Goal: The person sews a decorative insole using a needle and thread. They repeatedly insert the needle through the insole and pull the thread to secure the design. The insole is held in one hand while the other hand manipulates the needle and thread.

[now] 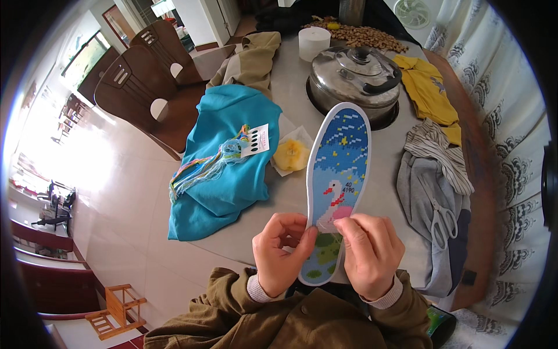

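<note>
A cross-stitch insole [340, 161] with a white goose on a blue starry ground stands tilted up before me. My left hand [283, 251] pinches its left edge between thumb and fingers. At the pink patch by the goose, my right hand [370, 251] has thumb and forefinger pressed together; whether a needle is between them is too small to tell. A bundle of embroidery floss [209, 161], fixed to a white card [256, 140] with dark holes, lies on a turquoise cloth [235, 192]. Scissors [442, 222] rest on the grey garment to the right.
A lidded steel pot [353, 78] sits in the grey table [301, 200], near a paper roll [314, 42] and peanuts [370, 37]. A yellow food piece [291, 155] lies on paper. Yellow [429, 89] and grey [414, 183] garments line the right edge; wooden chairs [130, 91] stand left.
</note>
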{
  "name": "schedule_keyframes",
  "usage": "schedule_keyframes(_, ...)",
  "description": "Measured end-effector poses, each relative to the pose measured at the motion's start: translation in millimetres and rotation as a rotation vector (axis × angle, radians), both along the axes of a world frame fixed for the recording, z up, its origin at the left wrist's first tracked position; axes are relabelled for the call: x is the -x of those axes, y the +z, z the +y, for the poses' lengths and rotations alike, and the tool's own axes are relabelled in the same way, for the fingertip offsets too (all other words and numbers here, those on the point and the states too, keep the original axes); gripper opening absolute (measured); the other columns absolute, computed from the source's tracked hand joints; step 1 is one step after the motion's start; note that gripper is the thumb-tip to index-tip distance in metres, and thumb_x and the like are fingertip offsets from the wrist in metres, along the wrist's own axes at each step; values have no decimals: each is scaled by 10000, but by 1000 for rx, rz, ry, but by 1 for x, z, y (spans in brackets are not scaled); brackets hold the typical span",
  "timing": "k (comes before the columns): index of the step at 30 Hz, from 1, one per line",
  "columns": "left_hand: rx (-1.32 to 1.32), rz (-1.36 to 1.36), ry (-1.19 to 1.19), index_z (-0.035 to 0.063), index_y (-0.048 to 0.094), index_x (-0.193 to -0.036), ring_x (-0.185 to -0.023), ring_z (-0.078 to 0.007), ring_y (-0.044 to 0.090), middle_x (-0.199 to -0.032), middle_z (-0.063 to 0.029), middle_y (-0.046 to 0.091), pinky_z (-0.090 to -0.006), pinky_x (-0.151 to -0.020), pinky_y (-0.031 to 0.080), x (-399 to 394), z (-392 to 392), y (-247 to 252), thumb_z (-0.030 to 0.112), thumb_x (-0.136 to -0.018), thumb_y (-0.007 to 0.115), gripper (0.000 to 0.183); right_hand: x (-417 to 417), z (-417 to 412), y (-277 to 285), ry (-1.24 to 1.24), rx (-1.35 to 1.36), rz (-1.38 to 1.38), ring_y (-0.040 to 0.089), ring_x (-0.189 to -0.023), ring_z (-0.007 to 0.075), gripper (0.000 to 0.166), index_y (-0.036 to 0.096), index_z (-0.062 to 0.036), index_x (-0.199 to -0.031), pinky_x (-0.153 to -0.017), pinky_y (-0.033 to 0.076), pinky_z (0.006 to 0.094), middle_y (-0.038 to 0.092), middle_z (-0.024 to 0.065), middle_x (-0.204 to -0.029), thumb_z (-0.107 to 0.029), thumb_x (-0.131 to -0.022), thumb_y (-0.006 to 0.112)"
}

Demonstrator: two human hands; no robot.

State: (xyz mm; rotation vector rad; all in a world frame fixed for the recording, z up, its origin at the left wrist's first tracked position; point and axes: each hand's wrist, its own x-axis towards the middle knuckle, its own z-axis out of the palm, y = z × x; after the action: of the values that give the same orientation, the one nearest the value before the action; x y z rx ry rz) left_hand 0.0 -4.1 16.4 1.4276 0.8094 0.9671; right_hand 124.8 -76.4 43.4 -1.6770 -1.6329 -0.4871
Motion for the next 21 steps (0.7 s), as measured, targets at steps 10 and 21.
schedule_keyframes(10,-39,18,-9,-24,535,-854,-599,-60,574,-690,-55,615,-178,-524,458,0,0,0,-11,-732,620,150,5,1,-4,-7,22,-47,497,-593,165,300,590,4,-898,-421,387,245,485,64,-780,4,-598,601)
schedule_keyframes(21,-346,187,61,-30,552,-792,-526,-80,561,-672,-61,600,-190,-485,450,-4,-1,-1,-42,-680,636,140,5,-1,2,-12,105,-59,480,-591,169,223,583,10,-851,-433,399,251,467,57,-748,-15,-629,588)
